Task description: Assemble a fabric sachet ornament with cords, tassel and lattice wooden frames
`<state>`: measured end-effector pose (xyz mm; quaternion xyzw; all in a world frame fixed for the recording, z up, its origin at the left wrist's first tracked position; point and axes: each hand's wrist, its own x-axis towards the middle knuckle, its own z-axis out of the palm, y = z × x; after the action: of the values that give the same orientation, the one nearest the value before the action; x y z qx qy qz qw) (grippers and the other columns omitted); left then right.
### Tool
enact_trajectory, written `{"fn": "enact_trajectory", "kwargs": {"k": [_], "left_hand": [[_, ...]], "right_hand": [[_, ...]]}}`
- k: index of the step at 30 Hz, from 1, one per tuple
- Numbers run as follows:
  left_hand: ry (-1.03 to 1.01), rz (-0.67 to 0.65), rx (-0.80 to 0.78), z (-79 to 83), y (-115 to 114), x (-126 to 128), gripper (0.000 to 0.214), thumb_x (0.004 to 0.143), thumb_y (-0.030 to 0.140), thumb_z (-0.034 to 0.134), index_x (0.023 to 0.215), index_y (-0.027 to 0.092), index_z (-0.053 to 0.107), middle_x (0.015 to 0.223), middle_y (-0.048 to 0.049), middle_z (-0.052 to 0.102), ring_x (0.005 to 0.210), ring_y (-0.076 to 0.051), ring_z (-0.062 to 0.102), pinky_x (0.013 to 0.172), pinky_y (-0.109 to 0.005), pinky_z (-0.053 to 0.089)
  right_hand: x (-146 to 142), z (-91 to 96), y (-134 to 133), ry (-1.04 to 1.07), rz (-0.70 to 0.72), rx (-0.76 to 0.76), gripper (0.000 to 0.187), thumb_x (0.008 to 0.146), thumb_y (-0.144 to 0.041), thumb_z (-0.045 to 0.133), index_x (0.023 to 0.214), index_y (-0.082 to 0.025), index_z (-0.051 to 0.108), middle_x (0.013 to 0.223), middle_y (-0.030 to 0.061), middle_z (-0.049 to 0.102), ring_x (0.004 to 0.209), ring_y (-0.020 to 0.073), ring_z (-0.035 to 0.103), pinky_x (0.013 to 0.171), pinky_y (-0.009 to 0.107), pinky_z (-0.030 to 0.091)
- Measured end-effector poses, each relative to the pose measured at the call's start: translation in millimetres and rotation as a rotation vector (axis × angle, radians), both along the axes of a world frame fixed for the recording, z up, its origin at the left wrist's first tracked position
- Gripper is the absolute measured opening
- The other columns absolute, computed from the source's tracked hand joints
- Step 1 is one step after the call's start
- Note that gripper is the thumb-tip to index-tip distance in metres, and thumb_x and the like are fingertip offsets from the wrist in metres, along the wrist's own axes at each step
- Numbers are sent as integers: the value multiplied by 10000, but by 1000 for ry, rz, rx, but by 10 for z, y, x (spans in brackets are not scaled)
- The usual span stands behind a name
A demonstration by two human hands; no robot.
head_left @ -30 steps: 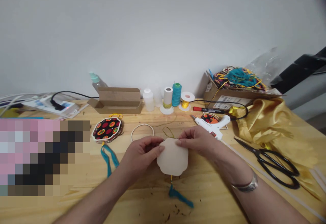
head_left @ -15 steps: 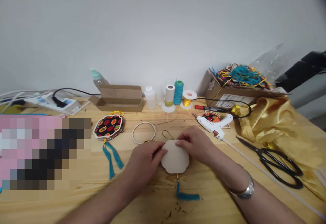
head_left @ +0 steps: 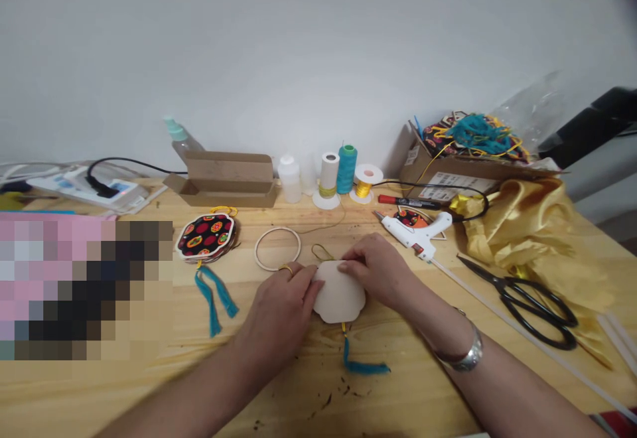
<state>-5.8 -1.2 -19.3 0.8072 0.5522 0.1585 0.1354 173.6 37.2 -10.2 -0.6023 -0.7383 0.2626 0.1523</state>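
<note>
A pale, scalloped tasselled pendant [head_left: 340, 295] lies plain side up in front of me. My left hand [head_left: 284, 302] pinches its left edge between thumb and fingers. At its upper right edge my right hand [head_left: 381, 271] grips it, thumb on top and fingers behind. An olive cord loop [head_left: 322, 251] sticks out from the pendant's top, between my hands. Below it a teal tassel [head_left: 365, 366] hangs from a yellow cord and bends right on the table. A thin wooden ring [head_left: 257, 252] lies just beyond my left hand.
Patterned pendants [head_left: 206, 237] are stacked at left. Behind stand an open cardboard box [head_left: 223, 192], a white bottle [head_left: 290, 179] and thread spools [head_left: 347, 169]. To the right lie a glue gun [head_left: 413, 233], black scissors [head_left: 527, 308], gold cloth [head_left: 527, 225] and a filled carton [head_left: 423, 172].
The camera view has shifted slightly, so everything sits a little higher in the picture. Both hands keep their hold on the pendant, with hardly any visible movement.
</note>
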Motion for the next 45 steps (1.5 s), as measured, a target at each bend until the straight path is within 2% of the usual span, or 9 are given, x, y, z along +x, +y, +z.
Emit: {"fn": "enact_trajectory", "kwargs": {"k": [12, 19, 23, 27, 36, 45], "left_hand": [[26, -42, 133, -63, -5, 8, 196, 877, 214, 428, 912, 143, 607, 874, -87, 605, 769, -213, 578, 690, -364, 488], [12, -34, 111, -79, 9, 4, 184, 874, 210, 434, 895, 145, 605, 938, -90, 564, 762, -194, 568, 693, -352, 495], [14, -27, 145, -60, 14, 8, 179, 867, 194, 442, 967, 152, 585, 980, -95, 557, 793, -194, 569, 696, -335, 495], [41, -82, 121, -55, 0, 8, 244, 875, 144, 388, 1015, 197, 581, 1010, -73, 550, 773, -166, 565, 672, -293, 480], [87, -114, 69, -105, -21, 2, 310, 867, 125, 347, 1010, 205, 610, 951, -61, 585, 735, -166, 557, 656, -283, 454], [117, -127, 97, 4, -36, 27, 313, 875, 125, 322, 937, 184, 624, 949, -78, 602, 754, -182, 582, 693, -303, 460]], "right_hand": [[-32, 2, -16, -10, -21, 34, 120, 739, -269, 613, 736, -206, 716, 755, 31, 665, 864, 195, 500, 740, 289, 354], [-42, -25, -13, 10, -40, 59, 76, 715, -249, 645, 709, -188, 690, 745, 29, 651, 868, 195, 494, 733, 285, 361], [-44, -32, -18, 15, -42, 69, 59, 710, -247, 655, 698, -194, 675, 731, 19, 643, 856, 194, 494, 721, 287, 362], [-51, -17, -27, 0, -62, 109, 73, 682, -230, 680, 681, -180, 627, 721, 20, 619, 849, 199, 481, 695, 284, 366], [-81, 17, -59, -76, -21, 95, 98, 721, -222, 657, 740, -172, 574, 784, 35, 602, 859, 199, 461, 712, 288, 366], [-137, 62, -69, -186, 24, 145, 86, 752, -218, 625, 786, -148, 589, 789, 62, 614, 845, 214, 477, 714, 301, 375]]}}
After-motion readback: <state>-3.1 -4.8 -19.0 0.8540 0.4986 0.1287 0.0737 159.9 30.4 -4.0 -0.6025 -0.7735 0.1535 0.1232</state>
